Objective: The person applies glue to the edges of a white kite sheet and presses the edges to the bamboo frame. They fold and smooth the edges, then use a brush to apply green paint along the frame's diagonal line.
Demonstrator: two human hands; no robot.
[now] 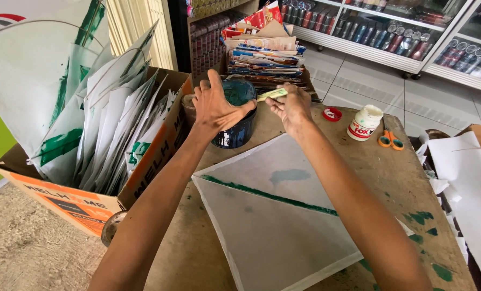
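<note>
Head view: right hand (290, 108) pinching brush (272, 94) over paint pot (237, 116); left hand (214, 108) fingers spread wide, thumb touching pot rim. White kite (272, 215) flat on table (380, 167) below.

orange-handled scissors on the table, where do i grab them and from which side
Probably take the orange-handled scissors by the two finger loops, coming from above on the near side: they lie flat on the worn wooden table, loops toward the person, with the white glue bottle standing close on their left.
</note>
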